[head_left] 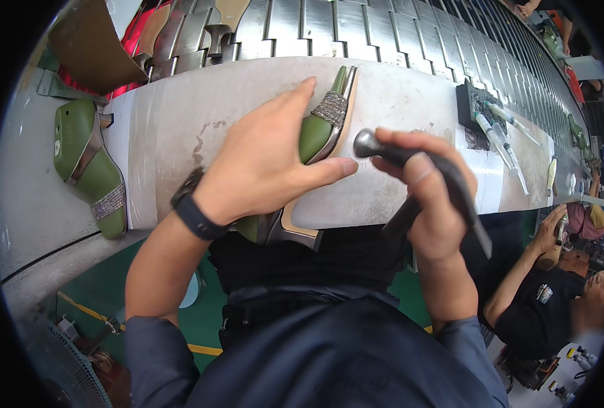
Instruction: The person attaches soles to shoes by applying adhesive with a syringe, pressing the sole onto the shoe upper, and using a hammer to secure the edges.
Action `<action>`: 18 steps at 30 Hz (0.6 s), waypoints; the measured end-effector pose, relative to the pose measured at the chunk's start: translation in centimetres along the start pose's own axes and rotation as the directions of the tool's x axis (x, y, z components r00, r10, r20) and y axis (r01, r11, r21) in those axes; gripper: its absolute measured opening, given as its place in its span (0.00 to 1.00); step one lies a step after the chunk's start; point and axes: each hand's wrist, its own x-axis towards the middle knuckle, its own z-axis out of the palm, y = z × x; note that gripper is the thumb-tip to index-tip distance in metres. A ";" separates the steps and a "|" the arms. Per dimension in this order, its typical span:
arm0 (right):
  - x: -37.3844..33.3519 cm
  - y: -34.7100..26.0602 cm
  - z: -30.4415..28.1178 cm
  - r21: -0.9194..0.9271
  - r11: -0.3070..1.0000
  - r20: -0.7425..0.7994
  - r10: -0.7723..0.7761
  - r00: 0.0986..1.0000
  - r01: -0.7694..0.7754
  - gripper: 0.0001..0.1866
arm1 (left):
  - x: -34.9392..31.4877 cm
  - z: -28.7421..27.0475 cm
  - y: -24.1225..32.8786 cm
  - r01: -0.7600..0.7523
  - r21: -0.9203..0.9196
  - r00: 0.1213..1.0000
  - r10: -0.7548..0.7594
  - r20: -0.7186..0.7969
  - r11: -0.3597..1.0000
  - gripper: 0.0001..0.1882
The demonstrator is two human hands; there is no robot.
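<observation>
My left hand (264,153), a dark band on its wrist, grips a high-heeled sandal (328,115) built on a green shoe last. The sandal lies on its side at the near edge of the work surface, with a glittering strap toward its far end. The palm hides much of its middle; the heel end sticks out below the wrist. Close to the right of the sandal, my right hand (438,183) is wrapped round a dark metal shoemaker's hammer (366,144). Its round face points at the sandal, apart from it.
Another green last with a sandal (84,149) stands at the left. Behind the work surface (397,95) runs a metal slat conveyor (356,30) carrying shoe parts. Several syringes (502,139) lean by a black block (470,112). A co-worker (553,292) sits at the right; a fan (67,360) stands lower left.
</observation>
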 end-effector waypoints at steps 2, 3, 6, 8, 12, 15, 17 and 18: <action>1.4 -0.3 -0.2 -0.051 0.998 0.050 0.041 0.998 -0.038 0.12 | 0.6 0.5 0.7 -0.025 0.092 0.999 0.021 0.042 0.995 0.46; 2.2 -0.3 -0.5 -0.108 0.991 0.092 0.091 0.992 -0.081 0.12 | 0.8 0.7 0.9 0.035 0.048 0.996 -0.039 0.082 0.998 0.44; 5.6 0.2 -0.4 -0.110 0.994 0.126 0.037 0.991 -0.024 0.11 | 1.0 0.3 0.8 0.083 -0.040 0.987 -0.077 0.140 0.996 0.41; 8.6 0.5 -0.5 -0.106 0.990 0.093 0.104 0.990 -0.094 0.15 | 1.1 0.1 0.9 0.079 0.002 0.985 -0.078 0.154 0.997 0.41; 13.1 4.0 -2.3 -0.105 0.935 -0.025 0.339 0.940 -0.340 0.15 | 1.0 0.2 0.4 0.022 0.015 0.993 -0.024 0.116 1.000 0.40; 12.6 5.8 -3.0 -0.103 0.953 -0.009 0.287 0.958 -0.287 0.15 | 1.8 -2.3 0.8 0.179 -0.225 0.972 -0.136 0.193 0.958 0.46; 11.1 6.2 -3.2 -0.138 0.967 -0.035 0.209 0.977 -0.212 0.14 | 1.3 -3.7 1.6 -0.040 -0.252 0.996 0.019 -0.084 0.967 0.48; 10.0 5.5 -2.7 -0.096 0.975 -0.029 0.197 0.980 -0.199 0.14 | 0.7 -4.4 2.0 -0.247 -0.223 0.926 0.162 -0.342 0.943 0.50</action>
